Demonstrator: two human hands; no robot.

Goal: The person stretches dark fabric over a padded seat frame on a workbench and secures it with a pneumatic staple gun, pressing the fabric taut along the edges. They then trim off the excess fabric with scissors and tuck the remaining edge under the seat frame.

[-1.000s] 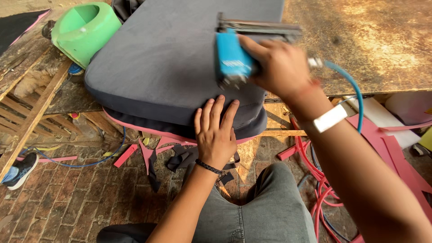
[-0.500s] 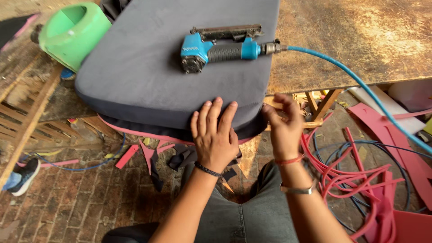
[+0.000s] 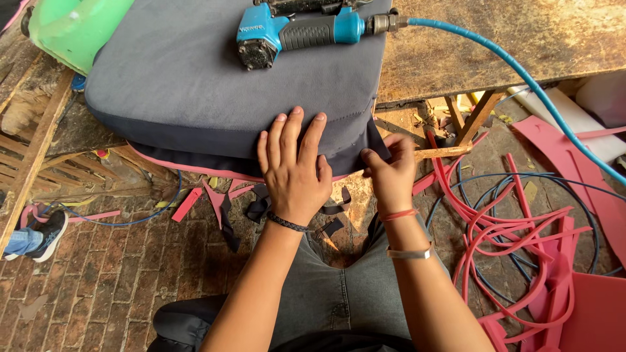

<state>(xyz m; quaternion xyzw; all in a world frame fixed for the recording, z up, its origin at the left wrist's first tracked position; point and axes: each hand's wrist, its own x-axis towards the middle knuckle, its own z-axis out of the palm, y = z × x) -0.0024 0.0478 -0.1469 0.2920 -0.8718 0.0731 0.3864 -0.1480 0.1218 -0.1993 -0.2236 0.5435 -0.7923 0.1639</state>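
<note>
A dark grey upholstered seat cushion (image 3: 195, 85) lies on a worn wooden table (image 3: 495, 45), its near edge overhanging. My left hand (image 3: 295, 166) presses flat, fingers spread, against the cushion's front edge. My right hand (image 3: 390, 173) pinches the loose grey fabric at the cushion's near right corner. A blue and black pneumatic stapler (image 3: 300, 29) rests on top of the cushion, with nothing holding it. Its blue air hose (image 3: 521, 72) runs off to the right.
A green plastic container (image 3: 72, 26) sits at the table's far left. Red and pink foam strips and offcuts (image 3: 515, 228) and thin cables litter the brick floor at right. Another person's shoe (image 3: 45, 234) shows at the left edge. My knees are below.
My right hand set the stapler down on the cushion, then came down to the cushion's near right corner and took hold of the fabric. My left hand stayed pressed on the front edge.
</note>
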